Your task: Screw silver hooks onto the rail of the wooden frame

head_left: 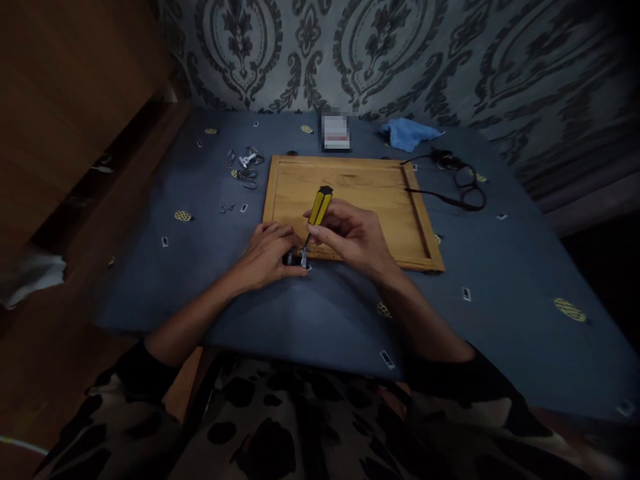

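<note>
My right hand (353, 233) is closed round the yellow and black handle of a screwdriver (321, 204). It stands nearly upright, its tip pointing down at a small metal fitting (304, 257) at the near edge of a framed wooden panel (350, 183). Thumb and fingers of my left hand (273, 253) pinch that fitting from the left, and the fingers rest by the panel's edge. The fitting is partly covered, so its exact kind is unclear. Whether the screwdriver's tip sits in a screw is too small to tell.
Loose metal hardware (246, 167) lies left of the panel, with small pieces (227, 208) nearer me. A pixelated box (335, 131) and a blue cloth (410, 133) are behind it. Dark-framed glasses (470, 190) lie at the right, a temple over the panel. A patterned wall (310, 60) closes the back.
</note>
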Tool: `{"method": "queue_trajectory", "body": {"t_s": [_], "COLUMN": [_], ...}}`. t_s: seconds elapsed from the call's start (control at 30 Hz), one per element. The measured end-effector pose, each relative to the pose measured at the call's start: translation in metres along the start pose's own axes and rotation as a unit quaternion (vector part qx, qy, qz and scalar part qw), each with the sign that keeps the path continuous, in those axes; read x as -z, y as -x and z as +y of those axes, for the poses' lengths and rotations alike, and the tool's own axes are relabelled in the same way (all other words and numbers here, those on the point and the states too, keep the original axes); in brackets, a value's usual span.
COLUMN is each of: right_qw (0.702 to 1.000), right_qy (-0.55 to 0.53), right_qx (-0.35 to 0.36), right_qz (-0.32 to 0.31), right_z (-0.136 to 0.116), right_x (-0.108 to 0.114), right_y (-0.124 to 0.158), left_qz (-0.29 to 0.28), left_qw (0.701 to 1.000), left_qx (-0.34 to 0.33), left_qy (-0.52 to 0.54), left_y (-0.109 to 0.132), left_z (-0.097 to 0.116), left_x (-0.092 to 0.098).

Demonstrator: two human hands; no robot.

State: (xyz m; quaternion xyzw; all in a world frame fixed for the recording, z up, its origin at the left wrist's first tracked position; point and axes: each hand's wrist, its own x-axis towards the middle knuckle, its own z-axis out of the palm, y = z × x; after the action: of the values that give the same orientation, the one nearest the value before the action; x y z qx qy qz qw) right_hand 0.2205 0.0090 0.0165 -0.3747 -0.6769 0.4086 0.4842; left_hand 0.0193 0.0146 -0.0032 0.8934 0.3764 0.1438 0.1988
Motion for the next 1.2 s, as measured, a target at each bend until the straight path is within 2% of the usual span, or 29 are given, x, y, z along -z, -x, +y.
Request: {"method": "queue_trajectory", "body": {"t_s": [0.1,0.23,0.5,0.67,0.93,1.2], "right_qw": [0.999,0.999,0.993,0.994,0.995,0.995], "right_qy": [-0.014,-0.014,-0.038,-0.052,-0.055,-0.060], "right_qx": [-0.016,0.003,-0.001,-0.008,-0.027,-0.018], "right_qz": [0.024,0.048,0.108,0.098,0.083,0.072], "right_z": [0.000,0.001,0.002,0.001,0.001,0.000], "right_x": [-0.013,-0.026,-0.017,-0.016,-0.017,-0.018], "right_y": [0.001,0.002,0.005,0.005,0.006,0.007], "left_qz": [0.001,0.010,0.001,-0.009,0.006,0.002], "left_qw": [1.000,1.000,1.000,1.000,1.000,1.000], "left_qx": [0.005,0.010,0.002,0.010,0.003,0.006], "left_qy": [-0.007,-0.008,-0.006,-0.006,-0.007,-0.016], "left_y": [-0.001,-0.001,0.000,-0.001,0.000,-0.001], "left_z": [0.000,0.001,0.000,0.002,0.001,0.002], "left_x": [0.000,-0.001,0.000,0.001,-0.001,0.000]}}
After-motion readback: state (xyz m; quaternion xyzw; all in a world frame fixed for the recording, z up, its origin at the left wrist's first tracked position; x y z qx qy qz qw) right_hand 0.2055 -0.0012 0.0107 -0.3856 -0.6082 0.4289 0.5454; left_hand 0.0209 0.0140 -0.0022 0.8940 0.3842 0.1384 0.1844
